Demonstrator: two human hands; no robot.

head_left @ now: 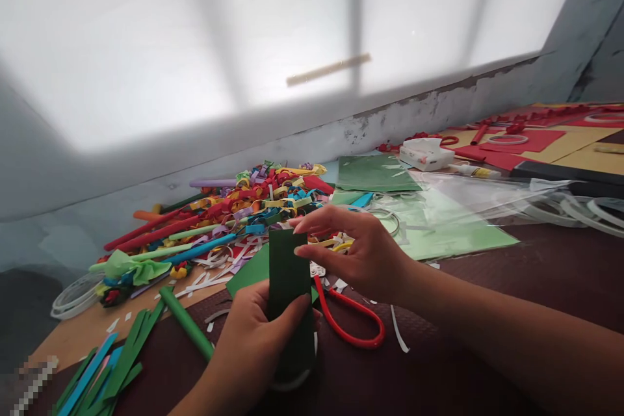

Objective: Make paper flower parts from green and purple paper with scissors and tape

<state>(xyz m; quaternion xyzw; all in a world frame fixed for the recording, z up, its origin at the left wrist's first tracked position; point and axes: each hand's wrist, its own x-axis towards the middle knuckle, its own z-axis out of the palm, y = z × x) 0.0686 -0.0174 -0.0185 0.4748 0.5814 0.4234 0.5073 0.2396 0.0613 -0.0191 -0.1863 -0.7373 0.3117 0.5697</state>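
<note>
In the head view my left hand (266,331) grips a dark green paper strip (288,273), its thumb lying across the front. The strip stands nearly upright above the dark tabletop. At its top right corner my right hand (358,247) pinches the edge between thumb and forefinger. A curved white edge (291,382) shows at the strip's lower end; what it belongs to I cannot make out. Just right of the strip lie red-handled scissors (358,331), their blades mostly hidden. A green paper sheet (248,273) lies behind my left hand.
Colourful paper chains and rolled tubes (234,208) are heaped at the back left. Green paper strips (127,351) lie front left beside a green tube (188,324). Pale green sheets (453,234), a tissue pack (426,155) and white tape rolls (575,209) lie to the right.
</note>
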